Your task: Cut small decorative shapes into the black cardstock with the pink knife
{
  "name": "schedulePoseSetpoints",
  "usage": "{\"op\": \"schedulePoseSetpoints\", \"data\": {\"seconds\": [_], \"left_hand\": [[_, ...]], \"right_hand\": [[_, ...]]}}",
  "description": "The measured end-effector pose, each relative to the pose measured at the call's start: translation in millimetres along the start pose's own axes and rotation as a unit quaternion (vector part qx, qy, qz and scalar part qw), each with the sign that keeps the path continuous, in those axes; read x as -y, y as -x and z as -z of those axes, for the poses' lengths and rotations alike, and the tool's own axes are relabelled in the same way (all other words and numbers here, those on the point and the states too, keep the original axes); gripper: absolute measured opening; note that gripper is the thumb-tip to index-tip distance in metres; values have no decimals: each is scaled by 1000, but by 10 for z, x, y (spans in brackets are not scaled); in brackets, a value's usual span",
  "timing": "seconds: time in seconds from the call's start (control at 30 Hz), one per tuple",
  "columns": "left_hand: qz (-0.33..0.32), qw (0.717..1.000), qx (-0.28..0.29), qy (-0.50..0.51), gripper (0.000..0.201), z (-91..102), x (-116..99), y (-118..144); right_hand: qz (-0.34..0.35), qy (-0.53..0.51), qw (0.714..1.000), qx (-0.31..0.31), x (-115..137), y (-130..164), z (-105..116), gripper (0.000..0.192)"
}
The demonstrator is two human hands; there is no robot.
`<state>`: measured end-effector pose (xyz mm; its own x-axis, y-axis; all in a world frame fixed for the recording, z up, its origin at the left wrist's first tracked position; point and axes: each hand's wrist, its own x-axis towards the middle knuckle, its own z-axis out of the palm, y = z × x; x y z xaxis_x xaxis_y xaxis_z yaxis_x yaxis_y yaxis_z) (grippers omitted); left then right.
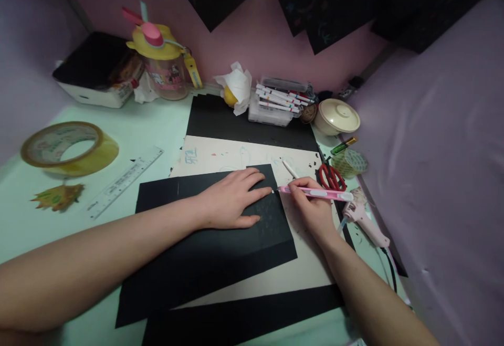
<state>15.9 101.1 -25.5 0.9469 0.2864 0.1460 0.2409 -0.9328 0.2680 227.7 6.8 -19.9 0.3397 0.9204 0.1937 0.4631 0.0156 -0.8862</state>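
From my end I see a large sheet of black paper (205, 254) spread flat, its near part running askew. It covers much of a white board (212, 151), and its left end reaches past that onto the desk (142, 125). A crease line crosses it near the left, another seam shows near its lower right corner, and faint marks, too dim for me to read, sit toward the right. A slim pink pen-shaped tool (318, 193), with pale patches on its barrel, is held nearly level, its tip pointing left, just beside the paper's right edge.
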Motion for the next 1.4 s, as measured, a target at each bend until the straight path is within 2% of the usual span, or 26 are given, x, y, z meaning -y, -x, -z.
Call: {"op": "schedulePoseSetpoints", "data": {"seconds": [0.23, 0.43, 0.57, 0.7, 0.83, 1.07, 1.27, 1.4], "left_hand": [[4, 999, 36, -10, 59, 15, 4, -13], [18, 994, 105, -38, 58, 163, -31, -41], [67, 988, 116, -81, 59, 233, -291, -19], [80, 984, 137, -75, 66, 187, -593, 20], [112, 979, 157, -67, 75, 96, -698, 31], [106, 978, 158, -84, 79, -10, -795, 50], [110, 983, 77, -128, 79, -145, -897, 82], [103, 983, 51, -140, 80, -171, -887, 94]], "right_hand": [[19, -3, 1000, 24, -20, 13, 14, 6], [23, -7, 999, 31, -13, 30, 32, 8], [25, -12, 999, 32, 2, 38, 50, 9], [19, -33, 998, 40, 8, 48, 59, 9], [4, -28, 999, 30, 6, 54, 55, 8], [21, 2, 999, 50, 4, 84, 29, 8], [25, 51, 997, 54, -20, 162, -26, 5], [42, 58, 996, 56, -39, 165, -60, 5]]}}
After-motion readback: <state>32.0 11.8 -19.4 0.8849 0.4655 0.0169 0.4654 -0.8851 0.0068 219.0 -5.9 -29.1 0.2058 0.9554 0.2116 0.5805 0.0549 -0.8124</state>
